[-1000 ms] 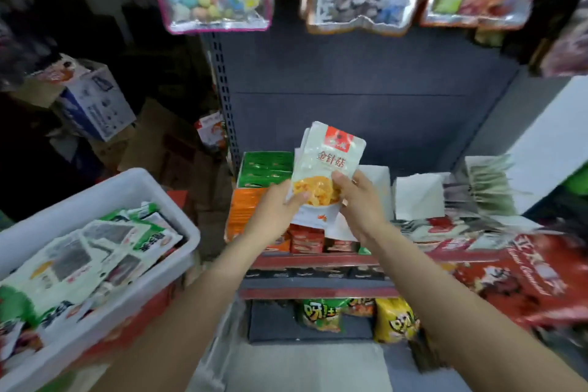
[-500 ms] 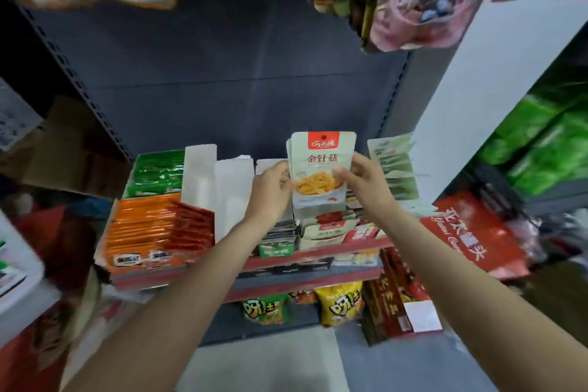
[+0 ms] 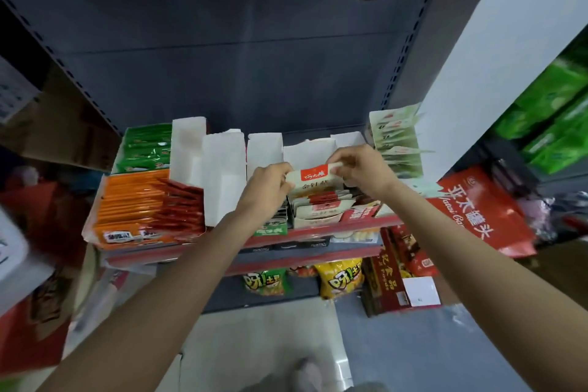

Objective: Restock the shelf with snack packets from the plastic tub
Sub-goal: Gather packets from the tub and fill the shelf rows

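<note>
A small stack of white snack packets (image 3: 313,181) with a red label on top stands partly down inside an open white display box (image 3: 308,149) on the shelf (image 3: 318,231). My left hand (image 3: 266,188) grips the stack's left top edge. My right hand (image 3: 356,165) pinches its right top corner. More packets of the same kind (image 3: 321,210) stand in front of it in the box. Only a white corner of the plastic tub (image 3: 12,251) shows at the left edge.
Orange and red packets (image 3: 143,207) and green packets (image 3: 146,146) fill boxes on the shelf's left. White box flaps (image 3: 222,169) stand upright between. Pale green packets (image 3: 397,140) lean at the right. Snack bags (image 3: 340,277) sit on the lower shelf, a red bag (image 3: 483,210) hangs right.
Both hands have lowered the packets from chest height down into the white box. My view has swung right, so the tub has slid almost out of sight.
</note>
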